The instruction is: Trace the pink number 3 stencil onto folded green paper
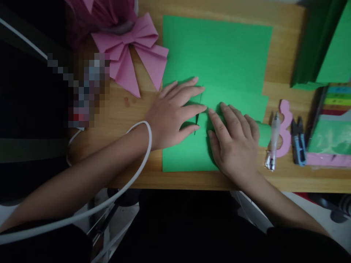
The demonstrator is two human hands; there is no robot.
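Note:
A large green sheet of paper (216, 54) lies on the wooden table. On top of it is a smaller green piece (238, 100), whose right part is curled or folded over near its lower edge. My left hand (175, 109) rests on the left side of the paper with its fingers spread, and a narrow dark slit or gap shows beside its fingertips. My right hand (236, 138) presses on the smaller piece, fingers slightly bent and apart, its index fingertip close to the left hand's. Neither hand grips anything.
A pink paper bow (131, 47) lies at the upper left. Right of the sheets are a clear pen (273, 142), a pink wavy cutout (285, 128) and small blue-handled snips (298, 142). Green paper stacks (334, 54) stand at the right. A white cable (109, 201) crosses my left forearm.

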